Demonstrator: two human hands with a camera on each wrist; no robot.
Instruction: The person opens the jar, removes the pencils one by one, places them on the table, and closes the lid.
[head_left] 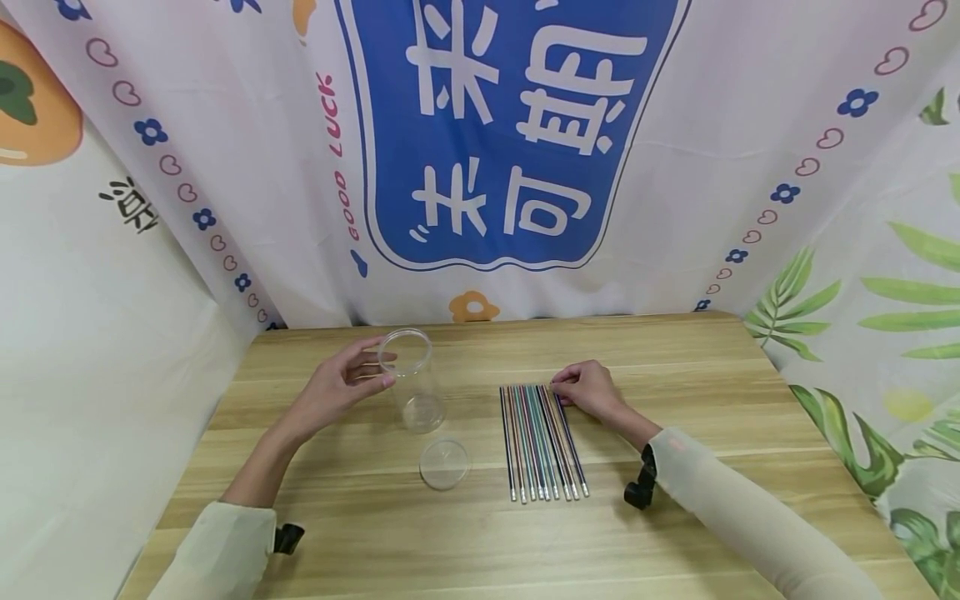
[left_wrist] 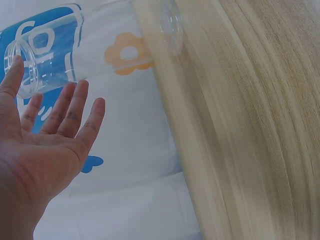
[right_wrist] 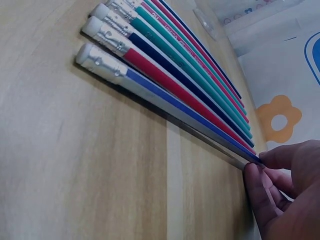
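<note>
My left hand (head_left: pixel 330 393) is beside the upper part of a clear plastic jar (head_left: pixel 417 385) with no lid on. In the left wrist view its fingers (left_wrist: pixel 75 110) are spread and nearly straight, and the thumb overlaps the jar's rim. A round clear lid (head_left: pixel 444 464) lies flat on the table in front of the jar. To the right, several striped pencils (head_left: pixel 536 442) lie side by side, eraser ends toward me. With thumb and forefinger, my right hand (head_left: pixel 592 390) pinches the far end of the rightmost pencil, a blue one (right_wrist: pixel 170 105); its white eraser end rests close to the wood.
The wooden table (head_left: pixel 360 533) has its far edge against a hanging printed cloth (head_left: pixel 285 208). Cloth with leaf prints hangs along the right side. A black wrist strap (head_left: pixel 640 487) sits on the right forearm.
</note>
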